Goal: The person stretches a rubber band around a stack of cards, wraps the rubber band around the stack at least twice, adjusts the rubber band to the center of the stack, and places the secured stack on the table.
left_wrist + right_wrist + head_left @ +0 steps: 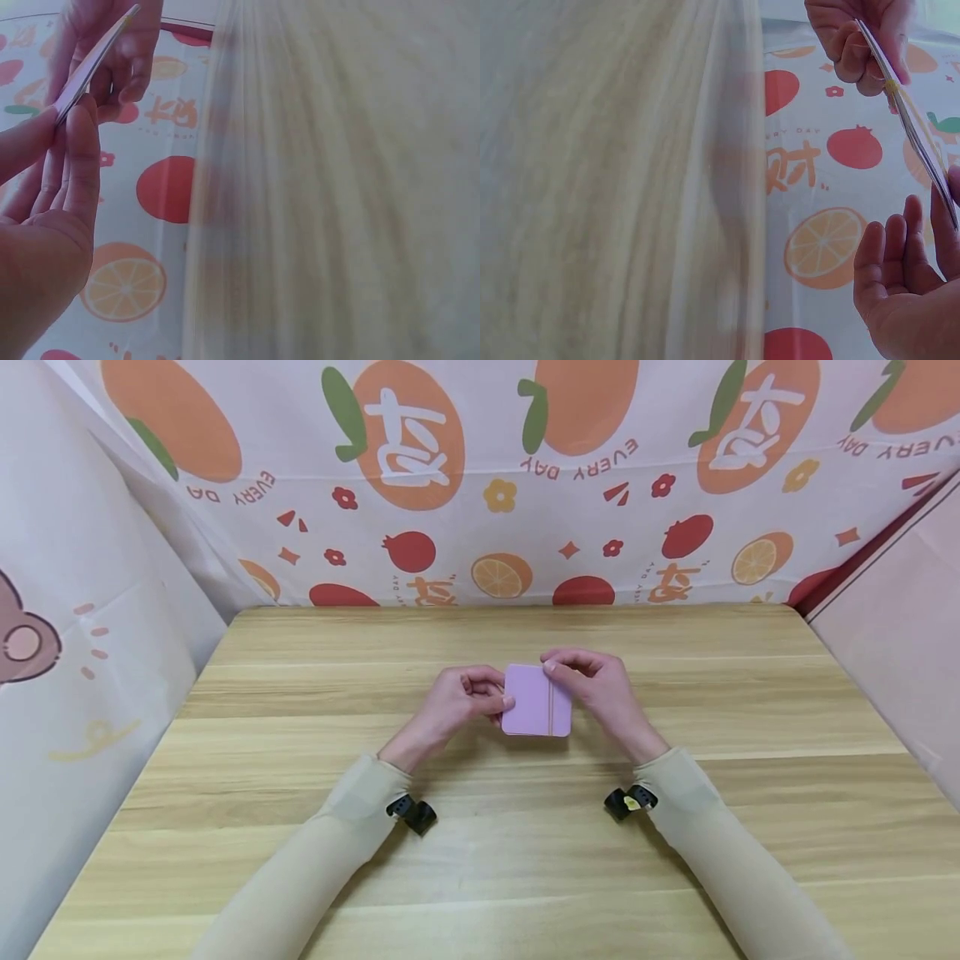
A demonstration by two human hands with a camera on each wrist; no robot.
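Both hands hold a thin stack of square purple cards (527,703) with rounded corners, raised over the table. A narrow yellowish rubber band (551,708) runs round it near its right side. My left hand (467,697) pinches the left edge, thumb on the front face and fingers behind. At the top right corner, my right hand (600,683) pinches the stack between thumb and index finger, close to the band. Seen edge-on in the right wrist view, the stack (909,124) shows several thin layers. The other fingers of the right hand (919,300) are loosely bent.
Below the hands lies a wood-grain table (495,868). A fruit-print cloth (510,527) hangs behind its far edge. Pale cloth walls (97,610) stand at left and right. Each wrist carries a small black camera (416,816) on a strap.
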